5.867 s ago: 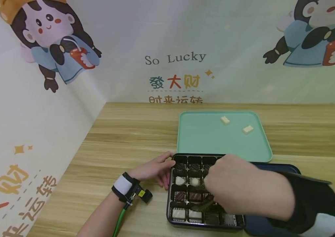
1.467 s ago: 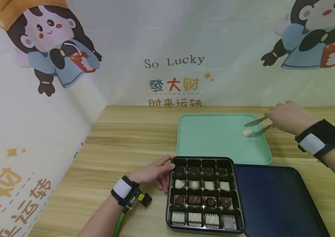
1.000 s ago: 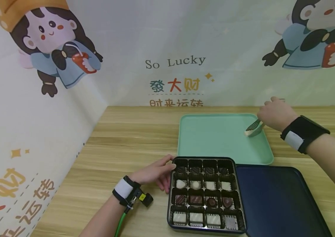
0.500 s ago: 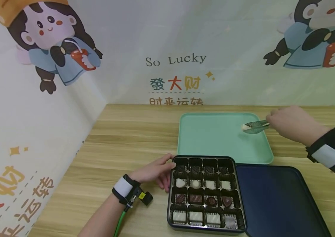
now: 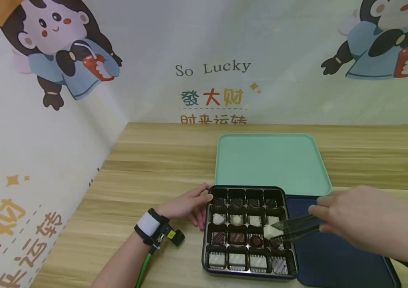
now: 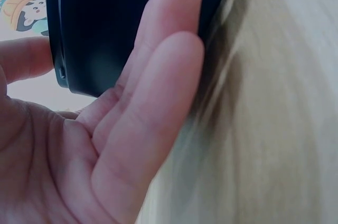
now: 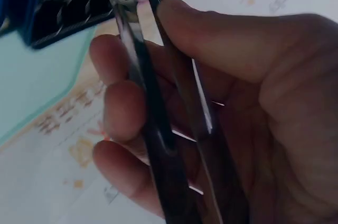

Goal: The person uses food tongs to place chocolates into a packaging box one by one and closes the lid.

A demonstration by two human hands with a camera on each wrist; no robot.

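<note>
My left hand (image 5: 185, 206) rests against the back left corner of a dark chocolate box (image 5: 248, 274), thumb at its rim. In the left wrist view, nearly straight fingers (image 6: 153, 113) lie along the box's black side wall. My right hand (image 5: 364, 222) grips metal tongs (image 5: 299, 229), fingers and thumb around both arms in the right wrist view. Between the tong tips is a white chocolate piece (image 5: 271, 232), over the right part of the box. Rows of dark and white chocolates fill compartments below; the front right compartment (image 5: 280, 265) shows only its ridged liner.
A mint green tray (image 5: 268, 160) with no pieces on it lies behind the box. The dark blue lid (image 5: 348, 260) lies flat at the box's right side, beneath my right hand. A wooden table (image 5: 146, 160) bears everything, with a printed cloth (image 5: 279, 100) behind.
The tongs closed on the last white piece on the tray, lifted it, and came forward over the box. Another white piece left the tray earlier. My left hand has stayed at the box corner.
</note>
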